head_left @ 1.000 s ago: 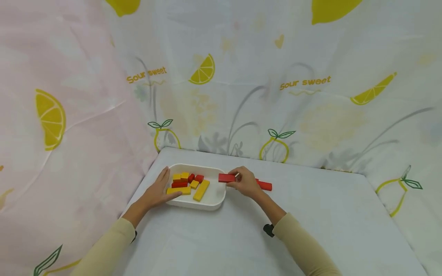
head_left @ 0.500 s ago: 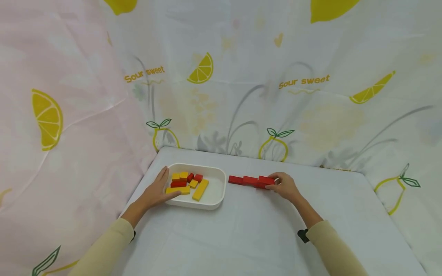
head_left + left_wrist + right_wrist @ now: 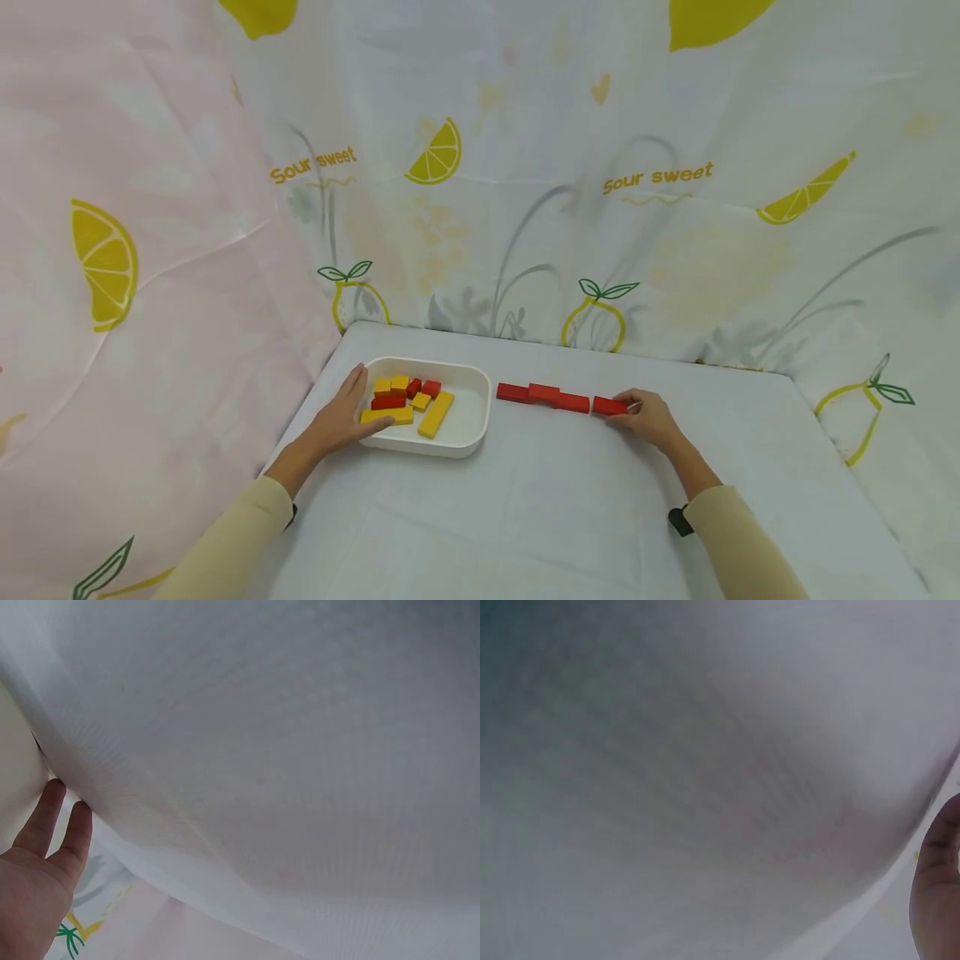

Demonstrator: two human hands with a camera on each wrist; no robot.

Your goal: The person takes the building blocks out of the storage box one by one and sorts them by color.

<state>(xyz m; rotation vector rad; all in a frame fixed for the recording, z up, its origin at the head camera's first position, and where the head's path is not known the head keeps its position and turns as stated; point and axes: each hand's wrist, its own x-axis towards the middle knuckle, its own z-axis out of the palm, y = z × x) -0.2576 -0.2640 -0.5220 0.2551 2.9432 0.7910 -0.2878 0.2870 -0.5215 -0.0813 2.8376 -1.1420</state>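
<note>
My right hand (image 3: 651,419) pinches a red rectangular block (image 3: 610,406) by its right end, low at the tabletop. Just left of it is a short row of red blocks: one at the left (image 3: 512,392), one at the right (image 3: 574,403), and a red block in the middle (image 3: 544,392) standing higher than both. My left hand (image 3: 339,418) rests along the left side of a white tray (image 3: 474,442), fingers extended and thumb over the front rim. In the left wrist view two fingers of the left hand (image 3: 45,862) show. The right wrist view catches only part of the right hand (image 3: 937,892).
Inside the tray lie small yellow cubes (image 3: 400,384), small red cubes (image 3: 431,388), a red block (image 3: 388,402) and long yellow blocks (image 3: 437,415). A white cloth covers the table (image 3: 525,517). Lemon-printed curtains (image 3: 525,208) stand behind and at the sides.
My right hand has carried a red block from beside the tray rightward, past the row of red blocks, and down to the table at the row's right end. My left hand stays at the tray.
</note>
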